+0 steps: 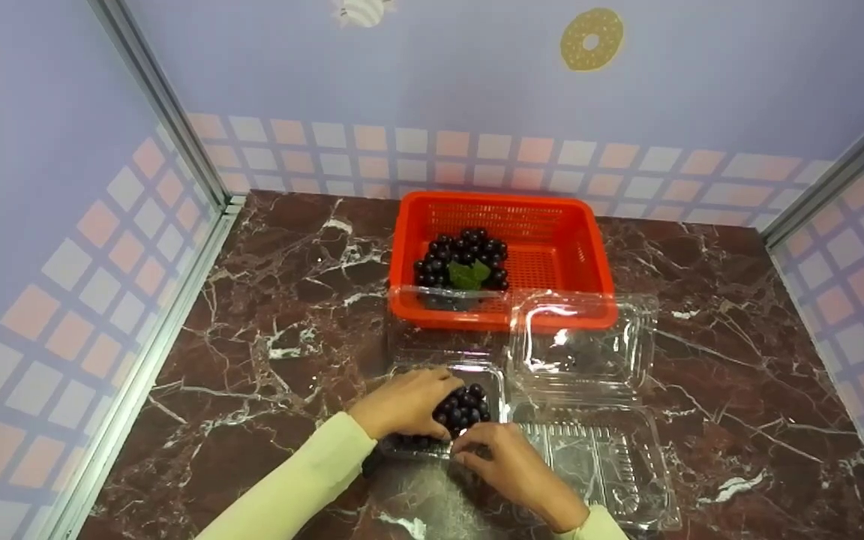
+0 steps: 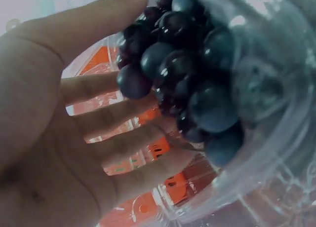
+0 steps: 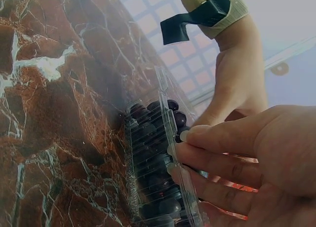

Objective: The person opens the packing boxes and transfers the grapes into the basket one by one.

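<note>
Dark purple grapes (image 1: 466, 409) lie in a clear plastic clamshell box (image 1: 503, 390) in front of me. My left hand (image 1: 411, 405) holds the bunch from the left, thumb on the near side and fingers on the far side. In the left wrist view the grapes (image 2: 182, 74) rest against its spread fingertips. My right hand (image 1: 511, 465) is at the box's near right edge. In the right wrist view, its fairly straight fingers (image 3: 217, 170) and thumb touch the rim beside the grapes; whether they pinch anything is unclear.
A red-orange plastic basket (image 1: 597, 262) stands behind, with more grapes (image 1: 469, 244) and a green leaf (image 1: 469, 275) in its left half. A second clear clamshell box (image 1: 597, 457) lies open on the right, its raised lid (image 1: 582, 345) overlapping the basket's front. Patterned panels enclose the marbled tabletop (image 1: 252, 390).
</note>
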The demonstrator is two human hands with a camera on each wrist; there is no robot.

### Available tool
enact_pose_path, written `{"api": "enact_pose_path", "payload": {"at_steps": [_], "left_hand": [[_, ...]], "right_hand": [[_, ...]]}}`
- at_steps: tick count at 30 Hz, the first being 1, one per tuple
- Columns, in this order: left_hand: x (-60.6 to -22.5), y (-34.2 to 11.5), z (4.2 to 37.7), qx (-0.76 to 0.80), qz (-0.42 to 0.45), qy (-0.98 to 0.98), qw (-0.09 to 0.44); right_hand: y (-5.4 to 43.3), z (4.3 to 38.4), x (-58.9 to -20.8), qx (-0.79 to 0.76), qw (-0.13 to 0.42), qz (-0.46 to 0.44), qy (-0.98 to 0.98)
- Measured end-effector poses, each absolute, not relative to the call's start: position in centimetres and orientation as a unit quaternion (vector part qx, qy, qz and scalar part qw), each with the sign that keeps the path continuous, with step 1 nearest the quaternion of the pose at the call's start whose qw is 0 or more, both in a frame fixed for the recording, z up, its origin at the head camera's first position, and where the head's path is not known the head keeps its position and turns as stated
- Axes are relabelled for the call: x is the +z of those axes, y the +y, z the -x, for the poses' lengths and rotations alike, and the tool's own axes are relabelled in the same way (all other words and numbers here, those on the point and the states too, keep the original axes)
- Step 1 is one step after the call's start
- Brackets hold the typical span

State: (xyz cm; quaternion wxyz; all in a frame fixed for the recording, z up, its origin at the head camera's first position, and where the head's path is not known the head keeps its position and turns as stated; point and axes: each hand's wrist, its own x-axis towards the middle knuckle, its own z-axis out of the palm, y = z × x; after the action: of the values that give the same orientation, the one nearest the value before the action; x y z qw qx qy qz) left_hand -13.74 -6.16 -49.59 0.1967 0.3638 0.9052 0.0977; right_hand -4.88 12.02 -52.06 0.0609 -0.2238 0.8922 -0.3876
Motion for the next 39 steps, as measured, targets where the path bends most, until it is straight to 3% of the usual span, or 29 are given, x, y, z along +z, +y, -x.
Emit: {"api": "enact_pose_path", "payload": {"at_steps": [11, 23, 39], "left_hand": [[-51.5, -6.0, 12.8, 0.109, -0.360, 0.904, 0.203], [-53.0, -5.8, 12.4, 0.078, -0.390, 0.909, 0.125], [-53.7, -5.6, 12.6, 0.156, -0.380, 0.906, 0.103]], "right_hand": [[12.4, 5.1, -52.0, -0.421, 0.001, 0.204, 0.884], [13.2, 5.6, -51.9, -0.448, -0.041, 0.166, 0.877], [14.3, 5.9, -52.1, -0.459, -0.066, 0.131, 0.876]]}}
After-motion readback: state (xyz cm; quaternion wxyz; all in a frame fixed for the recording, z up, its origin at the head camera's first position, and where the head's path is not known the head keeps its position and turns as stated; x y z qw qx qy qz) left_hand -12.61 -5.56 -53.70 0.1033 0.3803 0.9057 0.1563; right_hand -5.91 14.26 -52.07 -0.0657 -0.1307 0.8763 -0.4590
